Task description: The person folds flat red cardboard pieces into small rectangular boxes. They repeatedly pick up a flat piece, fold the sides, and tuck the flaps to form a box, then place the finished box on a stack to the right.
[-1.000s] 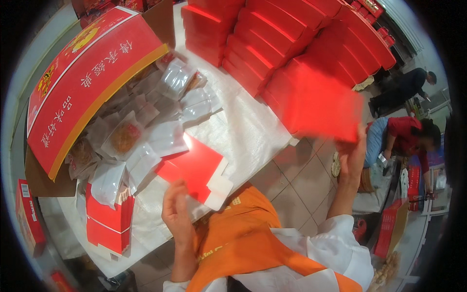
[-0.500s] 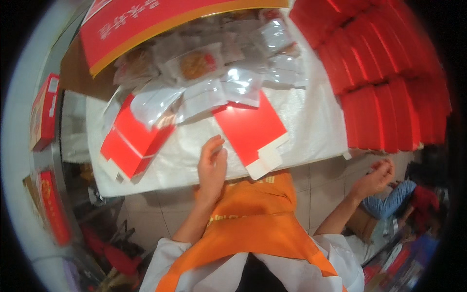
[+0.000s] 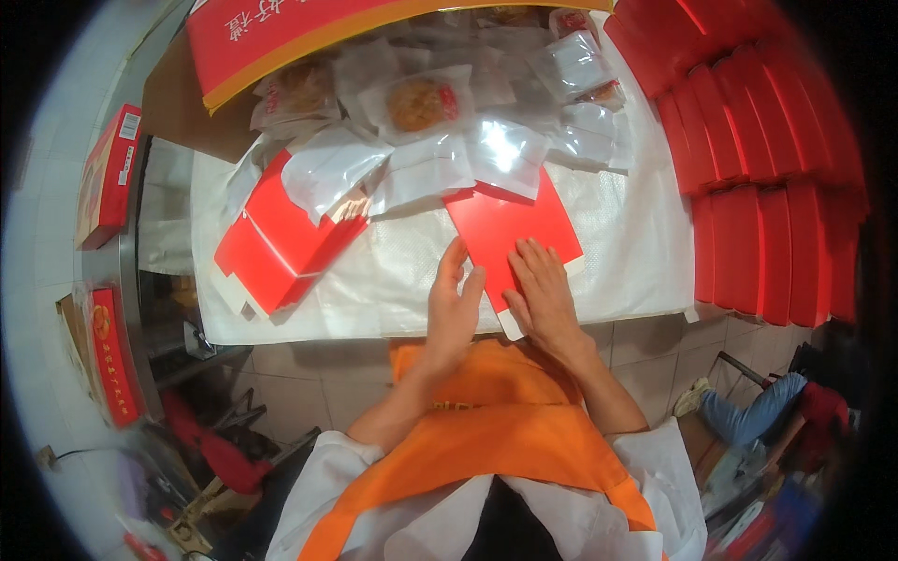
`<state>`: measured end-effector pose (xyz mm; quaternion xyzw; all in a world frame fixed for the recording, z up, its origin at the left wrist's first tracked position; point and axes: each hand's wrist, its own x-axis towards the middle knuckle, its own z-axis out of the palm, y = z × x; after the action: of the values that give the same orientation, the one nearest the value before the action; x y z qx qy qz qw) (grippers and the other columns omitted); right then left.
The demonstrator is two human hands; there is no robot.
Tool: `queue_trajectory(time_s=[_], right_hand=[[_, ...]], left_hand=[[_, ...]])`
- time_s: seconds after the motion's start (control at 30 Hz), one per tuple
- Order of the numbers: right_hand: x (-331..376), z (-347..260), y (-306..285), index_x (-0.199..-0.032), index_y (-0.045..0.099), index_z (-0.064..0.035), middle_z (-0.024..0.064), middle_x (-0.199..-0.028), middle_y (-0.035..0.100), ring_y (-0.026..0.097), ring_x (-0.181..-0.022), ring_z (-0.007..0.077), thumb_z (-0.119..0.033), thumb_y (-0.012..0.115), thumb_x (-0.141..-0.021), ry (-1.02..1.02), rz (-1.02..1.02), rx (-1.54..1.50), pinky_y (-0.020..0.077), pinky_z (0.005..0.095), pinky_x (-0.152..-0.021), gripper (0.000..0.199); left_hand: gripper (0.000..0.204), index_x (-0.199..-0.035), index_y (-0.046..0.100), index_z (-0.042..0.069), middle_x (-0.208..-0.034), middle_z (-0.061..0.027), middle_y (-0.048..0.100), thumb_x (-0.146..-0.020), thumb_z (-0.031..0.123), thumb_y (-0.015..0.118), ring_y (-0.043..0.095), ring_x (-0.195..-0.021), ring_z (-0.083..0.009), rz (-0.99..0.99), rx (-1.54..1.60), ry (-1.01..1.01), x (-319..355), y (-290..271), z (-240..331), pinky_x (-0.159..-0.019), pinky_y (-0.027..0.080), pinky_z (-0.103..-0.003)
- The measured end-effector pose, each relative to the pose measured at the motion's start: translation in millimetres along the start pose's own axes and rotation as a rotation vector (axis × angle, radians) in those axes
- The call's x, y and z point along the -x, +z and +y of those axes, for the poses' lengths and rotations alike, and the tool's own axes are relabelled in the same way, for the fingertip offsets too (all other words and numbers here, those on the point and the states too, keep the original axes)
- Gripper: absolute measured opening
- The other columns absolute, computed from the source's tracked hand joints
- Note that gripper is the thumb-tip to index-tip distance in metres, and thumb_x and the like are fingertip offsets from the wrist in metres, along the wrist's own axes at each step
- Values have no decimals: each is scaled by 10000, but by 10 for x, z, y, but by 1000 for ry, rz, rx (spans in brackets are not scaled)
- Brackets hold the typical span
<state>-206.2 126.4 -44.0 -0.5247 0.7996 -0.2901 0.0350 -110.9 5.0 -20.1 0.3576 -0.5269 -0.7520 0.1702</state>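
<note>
A flat red carton with white flaps lies at the table's front edge, its far end tucked under clear packets. My right hand rests on its near part with the fingers laid out flat. Against the carton's left edge stands my left hand, thumb and fingers apart, gripping nothing that shows. To the left lies another red carton, opened into a box shape, with packets partly covering it. One clear packet holding a round golden-brown pastry tops the pile behind.
Red boxes stand in rows at the right. A large red and yellow carton borders the packets at the back. Several printed red boxes are at the far left. Another person's blue-clad leg shows at lower right.
My right hand has come in from the right, off the table, onto the flat carton. My left hand has moved to the carton's left edge. The whole view has shifted.
</note>
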Motion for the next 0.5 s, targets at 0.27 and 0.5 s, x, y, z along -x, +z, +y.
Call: queue_trajectory(time_s=[0.27, 0.5], right_hand=[[32, 48, 13, -1121, 505, 7, 156, -1198, 483, 425, -1158, 319, -107, 596, -780, -14, 72, -106, 309, 456, -987, 371], [29, 38, 5, -1037, 550, -1, 143, -1089, 549, 493, -1078, 311, -55, 583, -776, 10, 159, -185, 352, 435, -960, 268]], left_hand=[[514, -1310, 248, -52, -1264, -143, 414, -884, 108, 487, 485, -1073, -195, 6, 466, -162, -4, 119, 211, -850, 436, -287], [494, -1303, 294, -27, -1228, -118, 439, -879, 113, 504, 496, -1035, -164, 90, 235, -118, 9, 76, 143, -838, 423, -291]])
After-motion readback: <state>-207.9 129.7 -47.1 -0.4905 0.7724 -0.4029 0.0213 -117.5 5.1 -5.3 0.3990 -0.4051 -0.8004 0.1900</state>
